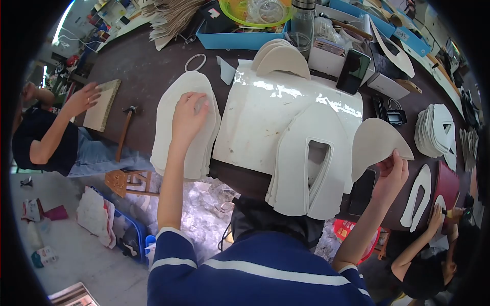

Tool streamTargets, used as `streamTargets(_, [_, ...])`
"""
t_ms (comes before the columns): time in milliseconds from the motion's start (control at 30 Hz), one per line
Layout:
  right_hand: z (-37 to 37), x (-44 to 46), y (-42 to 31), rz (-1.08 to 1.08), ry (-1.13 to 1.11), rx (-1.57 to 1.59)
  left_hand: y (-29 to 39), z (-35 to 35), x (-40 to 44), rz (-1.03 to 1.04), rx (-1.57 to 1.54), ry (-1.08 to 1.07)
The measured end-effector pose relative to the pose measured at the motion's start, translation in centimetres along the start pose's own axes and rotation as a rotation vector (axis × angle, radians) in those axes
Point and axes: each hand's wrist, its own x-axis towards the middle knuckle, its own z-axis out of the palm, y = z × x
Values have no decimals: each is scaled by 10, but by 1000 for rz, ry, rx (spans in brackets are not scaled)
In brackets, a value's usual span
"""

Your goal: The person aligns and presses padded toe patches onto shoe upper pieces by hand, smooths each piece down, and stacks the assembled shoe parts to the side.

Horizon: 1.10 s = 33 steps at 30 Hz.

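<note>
On the left, my left hand (189, 116) rests on top of a stack of white, sole-shaped sheets (168, 132), its fingers slightly bent and the thumb apart. My right hand (392, 171) pinches the lower edge of a beige half-moon piece (375, 145) and holds it up on the right. Between my hands lies a pile of white upper-shaped pieces (296, 163) with a long cut-out. Those pieces partly cover a glossy white sheet (245, 132). More beige half-moon pieces (286, 60) lie at the sheet's far edge.
A phone (353, 71) leans against boxes at the back, near a glass bottle (302, 30) and a blue tray (229, 42). A hammer (124, 133) lies left. Another person's hand (83, 99) is at far left; a co-worker (429, 260) sits at right.
</note>
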Motion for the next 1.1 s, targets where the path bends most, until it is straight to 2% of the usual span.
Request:
streamTargets(67, [-2,1,3,8,-2,-8,-2,-4,2,-57,-116,-72])
streamTargets(167, [3,-1,0,12,-1,-11,-8,3,10,90,256,254])
streamTargets(267, [8,-2,-2,8,-3,-1,14,11,29,132,193,575])
streamTargets(367, [6,-4,-2,-1,-7,4,-14,44,32,-187,426,117])
streamTargets(467, [3,-5,-1,-4,-2,10,-30,32,31,-199,341,29])
streamTargets(600, [9,-10,-10,49,-34,11,-79,5,17,-325,441,40])
streamTargets(700, [19,-17,-6,107,-122,20,-44,4,8,-263,517,98])
streamTargets(800, [24,-25,-10,147,-156,41,29,-1,-13,-47,-2,114])
streamTargets(867, [27,-35,-14,173,-214,67,127,6,-38,38,-550,-276])
streamTargets(933, [36,-43,-18,230,-290,126,174,26,-53,145,-885,-454])
streamTargets(1000, [41,-51,-15,259,-306,173,191,42,-60,216,-995,-538])
streamTargets(1067, [43,-59,-17,264,-254,185,210,62,-71,34,-1236,-736])
streamTargets(1100, [40,-58,-18,288,-298,178,212,65,-75,-68,-1344,-827])
